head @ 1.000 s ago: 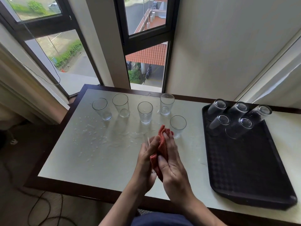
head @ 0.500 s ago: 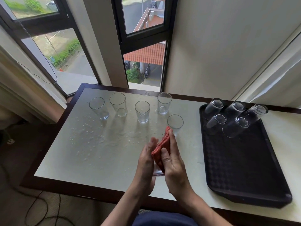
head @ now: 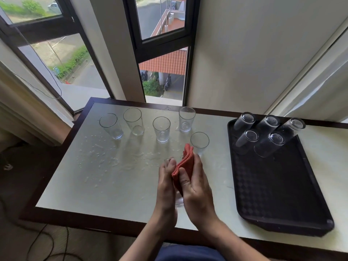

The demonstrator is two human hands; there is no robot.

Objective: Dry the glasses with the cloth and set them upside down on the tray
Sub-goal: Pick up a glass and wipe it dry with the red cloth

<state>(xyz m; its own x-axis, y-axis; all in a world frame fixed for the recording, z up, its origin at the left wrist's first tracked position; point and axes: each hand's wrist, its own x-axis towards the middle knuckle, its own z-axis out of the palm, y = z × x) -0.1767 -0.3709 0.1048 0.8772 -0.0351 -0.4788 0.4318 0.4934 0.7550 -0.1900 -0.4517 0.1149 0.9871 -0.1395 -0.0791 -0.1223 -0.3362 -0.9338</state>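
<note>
While the left hand (head: pixel 166 183) grips a clear glass (head: pixel 179 201), the right hand (head: pixel 197 187) pinches ribbed red cloth (head: pixel 185 162) in its fingers.

Standing on the pale, dark-framed table (head: pixel 122 185): five upright glasses (head: pixel 161 129) toward the far edge, scattered water drops (head: pixel 98 153) at left, a black tray (head: pixel 282 194) at right

Left grip (head: pixel 166 183) and right grip (head: pixel 195 185) face each other, fingers pointing forward.

Five upright glasses (head: pixel 161 129) stand across the far left of the table (head: pixel 113 185). A tray (head: pixel 282 194) lies at right, five upturned glasses (head: pixel 269 146) at its far end. Front centre, the left hand (head: pixel 166 185) and right hand (head: pixel 197 189) hold a sixth glass (head: pixel 179 201) and the cloth (head: pixel 183 166).
</note>
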